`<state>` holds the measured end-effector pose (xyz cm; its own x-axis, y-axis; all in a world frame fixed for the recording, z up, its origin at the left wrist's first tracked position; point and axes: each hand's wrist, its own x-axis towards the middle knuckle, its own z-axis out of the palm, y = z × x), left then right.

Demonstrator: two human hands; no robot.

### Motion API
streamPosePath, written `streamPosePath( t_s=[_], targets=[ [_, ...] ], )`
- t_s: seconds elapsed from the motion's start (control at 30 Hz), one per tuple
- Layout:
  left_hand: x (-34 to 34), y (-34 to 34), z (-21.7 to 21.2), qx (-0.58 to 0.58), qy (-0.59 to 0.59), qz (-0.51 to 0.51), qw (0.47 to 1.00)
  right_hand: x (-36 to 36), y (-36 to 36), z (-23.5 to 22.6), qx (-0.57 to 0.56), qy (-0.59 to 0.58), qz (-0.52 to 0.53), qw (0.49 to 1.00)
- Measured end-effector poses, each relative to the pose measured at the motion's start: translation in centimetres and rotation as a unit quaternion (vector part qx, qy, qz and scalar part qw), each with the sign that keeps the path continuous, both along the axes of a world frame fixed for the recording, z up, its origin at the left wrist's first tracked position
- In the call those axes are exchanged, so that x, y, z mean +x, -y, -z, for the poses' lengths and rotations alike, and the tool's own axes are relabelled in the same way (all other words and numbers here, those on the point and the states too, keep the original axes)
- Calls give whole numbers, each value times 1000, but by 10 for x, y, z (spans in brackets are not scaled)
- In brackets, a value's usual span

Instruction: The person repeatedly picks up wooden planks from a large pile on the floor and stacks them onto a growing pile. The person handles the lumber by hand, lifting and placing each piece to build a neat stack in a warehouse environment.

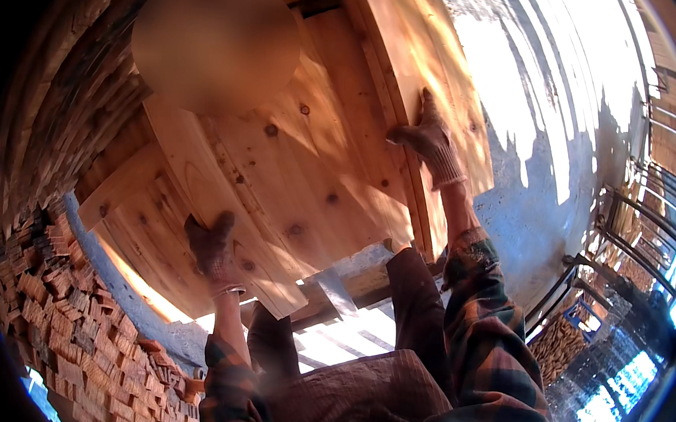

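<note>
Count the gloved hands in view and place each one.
2: the left hand at the edge of the left plank, the right hand spread on the right board. Others could be hidden.

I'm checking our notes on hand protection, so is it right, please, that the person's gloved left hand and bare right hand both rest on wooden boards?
Not quite: the right hand is not bare but gloved, as the head view shows. The left hand is gloved, and both rest on wooden boards.

Cut wood blocks piled at lower left; layered timber stack above them. Grey floor at right, striped with sunlight. Dark metal frames near right rim.
</note>
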<state>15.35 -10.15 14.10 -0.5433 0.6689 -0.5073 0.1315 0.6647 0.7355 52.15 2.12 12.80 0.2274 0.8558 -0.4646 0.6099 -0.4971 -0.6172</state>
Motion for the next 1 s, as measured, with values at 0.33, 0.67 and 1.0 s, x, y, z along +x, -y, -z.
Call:
streamPosePath(
  t_s=[0.33,0.67,1.0],
  targets=[
    [61,-8,-21,-68,-145,22,987,34,260,-20,68,-395,472,785],
    [-28,33,-76,99,155,15,983,11,278,68,91,1,148,985],
    [-95,91,-22,138,148,-237,950,-6,113,-68,66,-11,-54,996]
  ],
)
